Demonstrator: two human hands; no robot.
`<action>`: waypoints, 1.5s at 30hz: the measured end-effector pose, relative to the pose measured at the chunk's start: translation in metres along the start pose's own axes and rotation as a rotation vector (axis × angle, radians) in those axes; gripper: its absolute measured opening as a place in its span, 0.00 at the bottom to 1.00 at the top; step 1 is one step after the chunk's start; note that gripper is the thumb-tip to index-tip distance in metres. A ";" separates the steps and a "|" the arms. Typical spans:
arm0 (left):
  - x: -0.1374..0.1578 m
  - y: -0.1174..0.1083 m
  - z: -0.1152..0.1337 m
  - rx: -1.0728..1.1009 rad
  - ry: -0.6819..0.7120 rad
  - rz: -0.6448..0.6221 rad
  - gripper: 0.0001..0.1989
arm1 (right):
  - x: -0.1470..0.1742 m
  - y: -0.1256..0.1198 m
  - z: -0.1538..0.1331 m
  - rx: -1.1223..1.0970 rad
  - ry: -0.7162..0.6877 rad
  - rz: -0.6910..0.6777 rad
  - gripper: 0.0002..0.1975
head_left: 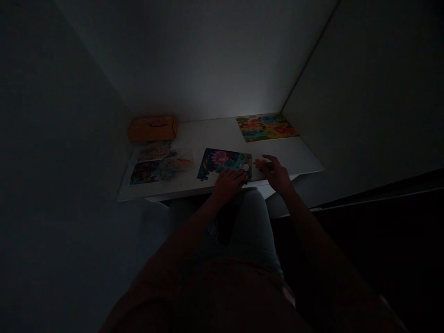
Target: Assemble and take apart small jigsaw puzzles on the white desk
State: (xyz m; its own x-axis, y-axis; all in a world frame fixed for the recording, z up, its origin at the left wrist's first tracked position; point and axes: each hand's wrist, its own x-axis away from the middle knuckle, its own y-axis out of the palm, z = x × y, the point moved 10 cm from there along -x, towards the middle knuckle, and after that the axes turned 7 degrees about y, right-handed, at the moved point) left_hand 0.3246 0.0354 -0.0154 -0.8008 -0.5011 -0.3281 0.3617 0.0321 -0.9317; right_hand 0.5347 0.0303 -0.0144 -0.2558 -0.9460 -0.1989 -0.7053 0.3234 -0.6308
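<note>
A white table (208, 132) in a very dim, walled-in space.
Its far edge runs along the plain back wall (215, 55), with a left wall (69, 152) and a right wall (364, 92) on either side; a thin dark line (312, 51) marks the right-hand corner. A faint patch of light (258, 99) brightens the back wall low down, while the lower right is nearly black.

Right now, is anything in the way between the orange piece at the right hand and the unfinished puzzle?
Nothing visible stands between the orange piece at the right hand and the puzzle; only a strip of white tabletop separates them. The left hand covers part of the puzzle's near side.
</note>
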 end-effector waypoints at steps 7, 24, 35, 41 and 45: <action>-0.005 -0.004 -0.006 -0.003 0.038 0.018 0.17 | 0.001 0.008 0.008 -0.094 0.042 0.006 0.35; 0.010 -0.064 -0.010 0.196 0.028 0.317 0.24 | 0.003 0.083 -0.064 -0.773 0.300 -0.247 0.43; 0.087 -0.198 -0.086 0.088 -0.458 0.531 0.24 | -0.016 0.128 -0.161 -0.791 -0.027 -0.281 0.48; 0.090 -0.206 -0.169 -0.215 -0.790 -0.045 0.14 | -0.051 0.113 -0.218 -0.689 -0.331 -0.084 0.26; 0.101 -0.221 -0.184 -0.151 -0.857 0.041 0.08 | -0.052 0.118 -0.239 -0.732 -0.382 0.014 0.25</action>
State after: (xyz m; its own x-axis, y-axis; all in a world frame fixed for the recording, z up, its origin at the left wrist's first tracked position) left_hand 0.0758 0.1372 0.1292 -0.1314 -0.9732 -0.1887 0.2664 0.1486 -0.9523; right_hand 0.3068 0.1222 0.1013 -0.1187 -0.8410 -0.5279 -0.9898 0.1424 -0.0044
